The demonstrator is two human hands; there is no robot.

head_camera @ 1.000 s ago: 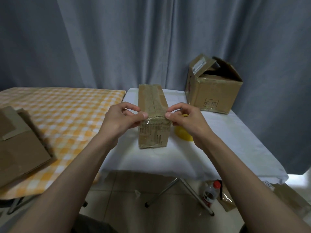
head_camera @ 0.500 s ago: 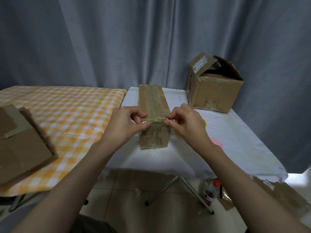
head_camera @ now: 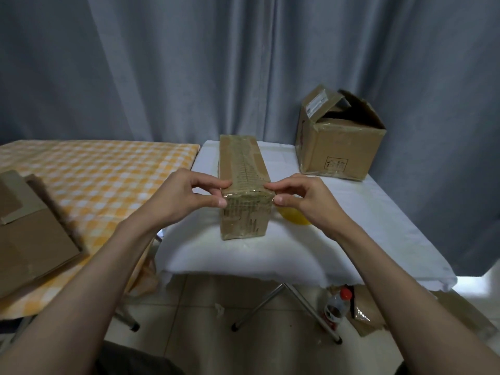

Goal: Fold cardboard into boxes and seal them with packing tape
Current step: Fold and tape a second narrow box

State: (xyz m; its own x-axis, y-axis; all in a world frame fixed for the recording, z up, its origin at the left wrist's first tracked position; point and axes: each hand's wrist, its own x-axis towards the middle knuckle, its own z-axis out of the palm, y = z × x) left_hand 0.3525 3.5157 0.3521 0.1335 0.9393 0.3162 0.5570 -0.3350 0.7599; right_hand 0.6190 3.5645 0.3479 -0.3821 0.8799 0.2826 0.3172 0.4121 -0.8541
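Note:
A long narrow cardboard box (head_camera: 242, 166) lies lengthwise on the white-covered table (head_camera: 365, 212), its near end facing me. Clear tape (head_camera: 247, 197) wraps over that end's top edge. My left hand (head_camera: 186, 197) is at the box's left top corner, forefinger on the top edge and thumb at the side, pinching the tape end. My right hand (head_camera: 300, 194) mirrors it at the right corner, forefinger on top and thumb against the side. A yellow tape roll (head_camera: 293, 219) shows partly behind my right hand.
A larger cardboard box (head_camera: 341, 142) with open flaps stands at the table's back right. Flat cardboard sheets (head_camera: 29, 239) lie on the orange checked table (head_camera: 108, 169) at left. On the floor are a red-capped bottle (head_camera: 335, 307) and cardboard scraps (head_camera: 368, 315). Grey curtains hang behind.
Both hands have slid apart from the middle of the box's near top edge out to its left and right corners, along the tape.

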